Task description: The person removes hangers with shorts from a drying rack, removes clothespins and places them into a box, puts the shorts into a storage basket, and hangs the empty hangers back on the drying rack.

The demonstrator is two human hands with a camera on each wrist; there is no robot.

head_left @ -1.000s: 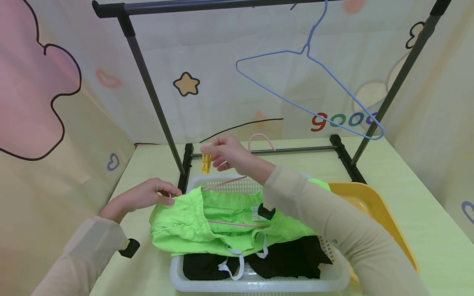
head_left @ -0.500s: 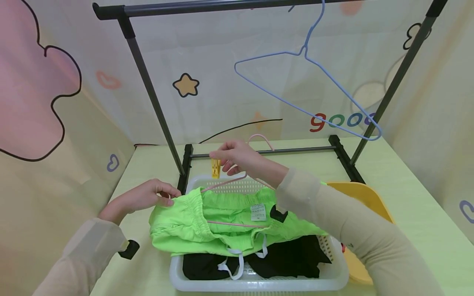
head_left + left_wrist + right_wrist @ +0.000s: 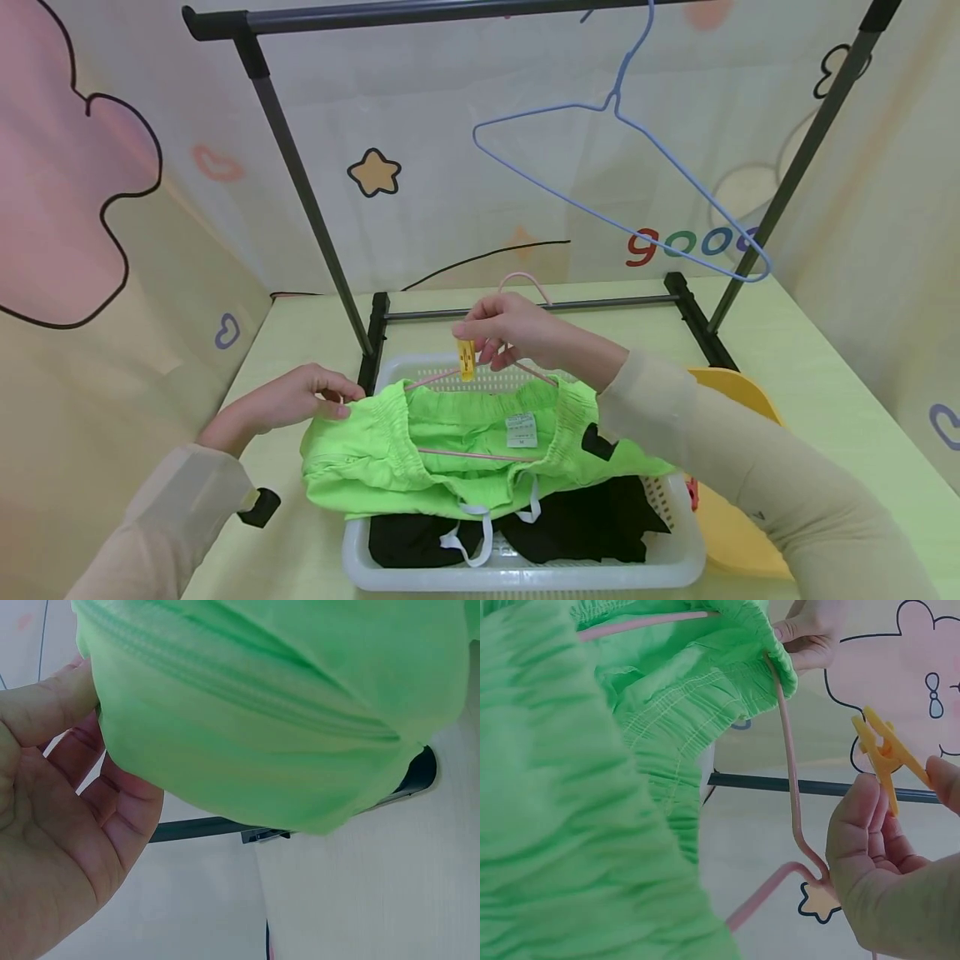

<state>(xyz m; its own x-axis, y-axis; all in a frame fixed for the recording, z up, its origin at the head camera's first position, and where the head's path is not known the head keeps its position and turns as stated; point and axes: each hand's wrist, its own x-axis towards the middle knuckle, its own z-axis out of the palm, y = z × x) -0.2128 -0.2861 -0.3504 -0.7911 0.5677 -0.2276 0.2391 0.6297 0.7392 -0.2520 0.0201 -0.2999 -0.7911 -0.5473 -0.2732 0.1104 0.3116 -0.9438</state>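
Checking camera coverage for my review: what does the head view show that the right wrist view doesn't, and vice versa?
Head only: blue hanger, white basket with black cloth inside, yellow tub.
Right wrist only: a small bow drawing on the backdrop, and the yellow clothespin seen side-on.
Both: green garment on a pink hanger, left hand holding the garment's edge, right hand pinching the clothespin.

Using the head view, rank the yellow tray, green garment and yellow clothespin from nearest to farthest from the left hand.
1. Green garment: held at its left side by the left hand.
2. Yellow clothespin: off to the right, in the right hand's grip.
3. Yellow tray: farthest right, past the white basket.
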